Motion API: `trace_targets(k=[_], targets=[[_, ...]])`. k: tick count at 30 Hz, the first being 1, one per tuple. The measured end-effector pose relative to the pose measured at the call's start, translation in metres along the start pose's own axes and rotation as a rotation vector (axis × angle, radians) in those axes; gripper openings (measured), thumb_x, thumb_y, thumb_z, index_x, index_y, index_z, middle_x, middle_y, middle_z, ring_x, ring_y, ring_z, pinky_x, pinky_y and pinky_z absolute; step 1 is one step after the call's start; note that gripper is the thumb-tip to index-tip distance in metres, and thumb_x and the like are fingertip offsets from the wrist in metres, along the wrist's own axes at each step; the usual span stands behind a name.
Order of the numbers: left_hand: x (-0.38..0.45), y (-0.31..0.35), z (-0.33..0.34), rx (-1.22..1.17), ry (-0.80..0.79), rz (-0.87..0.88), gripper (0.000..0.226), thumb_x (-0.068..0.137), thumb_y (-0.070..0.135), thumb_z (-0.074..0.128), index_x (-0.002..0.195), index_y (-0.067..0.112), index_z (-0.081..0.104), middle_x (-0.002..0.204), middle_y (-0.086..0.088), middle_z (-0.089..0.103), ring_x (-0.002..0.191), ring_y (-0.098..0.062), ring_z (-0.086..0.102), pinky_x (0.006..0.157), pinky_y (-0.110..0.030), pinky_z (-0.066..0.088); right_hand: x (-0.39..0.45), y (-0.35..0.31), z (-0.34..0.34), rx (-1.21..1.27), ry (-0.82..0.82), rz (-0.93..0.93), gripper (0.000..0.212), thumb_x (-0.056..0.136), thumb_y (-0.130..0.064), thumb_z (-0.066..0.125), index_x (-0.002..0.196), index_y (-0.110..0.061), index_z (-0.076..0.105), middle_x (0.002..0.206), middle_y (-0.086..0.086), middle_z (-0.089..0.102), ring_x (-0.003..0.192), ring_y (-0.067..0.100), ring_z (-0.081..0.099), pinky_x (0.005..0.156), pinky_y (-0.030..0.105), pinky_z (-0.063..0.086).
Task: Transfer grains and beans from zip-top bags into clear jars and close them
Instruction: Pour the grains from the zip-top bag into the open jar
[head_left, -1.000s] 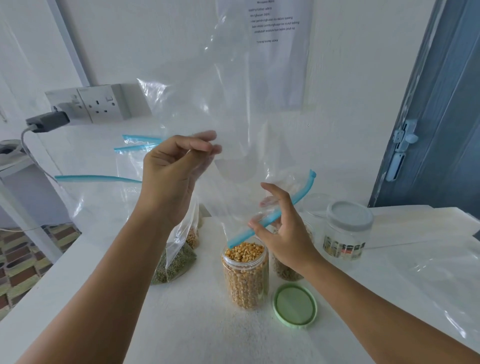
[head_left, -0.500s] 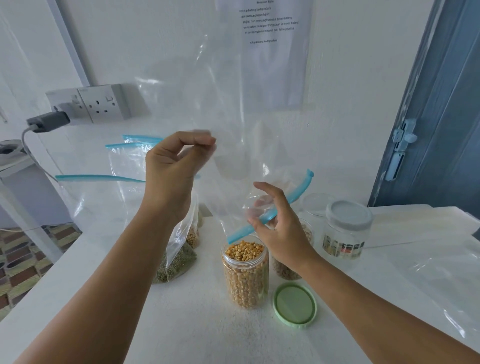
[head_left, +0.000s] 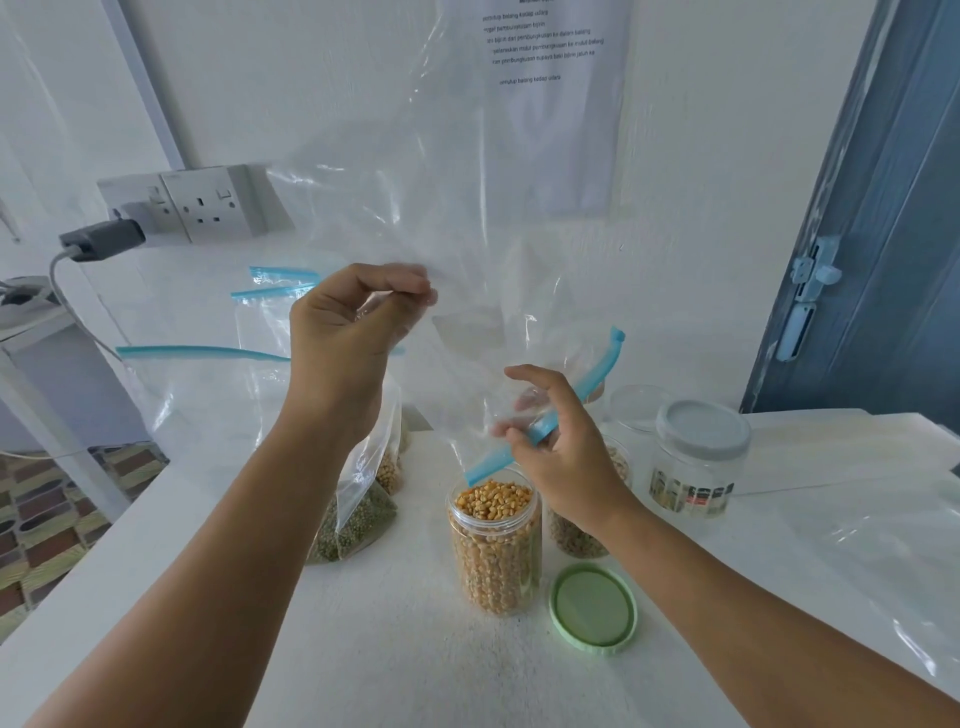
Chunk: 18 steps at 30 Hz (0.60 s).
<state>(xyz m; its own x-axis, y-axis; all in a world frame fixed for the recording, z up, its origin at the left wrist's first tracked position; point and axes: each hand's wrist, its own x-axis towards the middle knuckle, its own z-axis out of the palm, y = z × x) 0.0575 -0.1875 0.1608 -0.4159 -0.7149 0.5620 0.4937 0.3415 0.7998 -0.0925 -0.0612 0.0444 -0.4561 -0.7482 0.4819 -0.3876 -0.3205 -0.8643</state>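
An empty clear zip-top bag (head_left: 467, 218) hangs upside down, its blue zip strip (head_left: 582, 384) just above an open jar (head_left: 496, 545) filled to the brim with yellow grains. My left hand (head_left: 353, 338) pinches the bag's film up high. My right hand (head_left: 561, 447) pinches the blue zip edge beside the jar mouth. The jar's green lid (head_left: 594, 608) lies flat on the white table (head_left: 363, 649) to its right. A second filled jar (head_left: 582, 525) stands half hidden behind my right wrist.
A zip bag of green beans (head_left: 358, 519) and another bag of yellow grains (head_left: 389, 467) lean behind my left forearm. A grey-lidded jar (head_left: 698, 457) stands at the right, empty bags (head_left: 857, 530) lie beyond it. A wall socket (head_left: 208, 205) with a plugged charger (head_left: 101, 241) is at the left.
My right hand has shifted slightly along the blue zip edge and my left hand has tightened its pinch on the film. The bag stays raised over the jar.
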Motion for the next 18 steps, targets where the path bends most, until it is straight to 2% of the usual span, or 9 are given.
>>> trace_targets(k=[3, 6, 11, 14, 16, 18], targets=[[0.001, 0.001, 0.000, -0.014, 0.012, -0.008, 0.045, 0.089, -0.018, 0.067, 0.072, 0.022, 0.080, 0.094, -0.001, 0.077, 0.097, -0.018, 0.073, 0.100, -0.038, 0.057, 0.000, 0.001, 0.001, -0.010, -0.007, 0.023, 0.059, 0.095, -0.001, 0.069, 0.137, -0.039, 0.053, 0.115, 0.000, 0.055, 0.104, 0.018, 0.074, 0.086, 0.033, 0.063], [0.000, 0.000, -0.001, -0.013, 0.022, -0.016, 0.045, 0.088, -0.017, 0.069, 0.071, 0.023, 0.080, 0.094, -0.001, 0.078, 0.099, -0.019, 0.073, 0.100, -0.038, 0.057, 0.001, 0.003, 0.000, -0.078, 0.031, 0.035, 0.058, 0.090, -0.014, 0.079, 0.137, -0.041, 0.057, 0.112, -0.008, 0.058, 0.100, 0.015, 0.070, 0.081, 0.030, 0.064], [0.001, -0.004, -0.008, -0.024, 0.078, -0.044, 0.043, 0.089, -0.016, 0.068, 0.072, 0.021, 0.080, 0.095, -0.002, 0.078, 0.098, -0.017, 0.073, 0.104, -0.042, 0.056, 0.000, -0.002, -0.002, -0.029, 0.037, 0.051, 0.046, 0.098, -0.018, 0.072, 0.136, -0.041, 0.061, 0.122, -0.011, 0.061, 0.111, 0.002, 0.064, 0.087, 0.017, 0.055], [-0.001, -0.007, -0.012, -0.049, 0.126, -0.071, 0.036, 0.091, -0.014, 0.068, 0.078, 0.017, 0.079, 0.093, -0.002, 0.077, 0.096, -0.017, 0.074, 0.102, -0.040, 0.057, 0.002, -0.006, 0.001, 0.146, 0.079, 0.136, 0.039, 0.102, -0.014, 0.064, 0.125, -0.045, 0.070, 0.123, -0.011, 0.064, 0.113, 0.011, 0.069, 0.099, 0.025, 0.053], [-0.001, -0.009, -0.015, -0.065, 0.135, -0.088, 0.024, 0.092, -0.012, 0.068, 0.091, 0.011, 0.077, 0.092, -0.004, 0.074, 0.094, -0.021, 0.074, 0.100, -0.039, 0.058, 0.004, -0.011, 0.001, 0.275, 0.131, 0.173, 0.041, 0.104, -0.003, 0.056, 0.119, -0.037, 0.076, 0.122, -0.004, 0.064, 0.108, 0.021, 0.074, 0.103, 0.034, 0.054], [-0.002, -0.010, -0.017, -0.071, 0.115, -0.111, 0.020, 0.094, -0.009, 0.067, 0.104, 0.007, 0.076, 0.095, -0.007, 0.071, 0.097, -0.027, 0.074, 0.097, -0.037, 0.058, 0.005, -0.018, -0.002, 0.347, 0.189, 0.187, 0.044, 0.103, 0.005, 0.052, 0.112, -0.027, 0.080, 0.117, 0.001, 0.067, 0.101, 0.023, 0.075, 0.100, 0.035, 0.056]])
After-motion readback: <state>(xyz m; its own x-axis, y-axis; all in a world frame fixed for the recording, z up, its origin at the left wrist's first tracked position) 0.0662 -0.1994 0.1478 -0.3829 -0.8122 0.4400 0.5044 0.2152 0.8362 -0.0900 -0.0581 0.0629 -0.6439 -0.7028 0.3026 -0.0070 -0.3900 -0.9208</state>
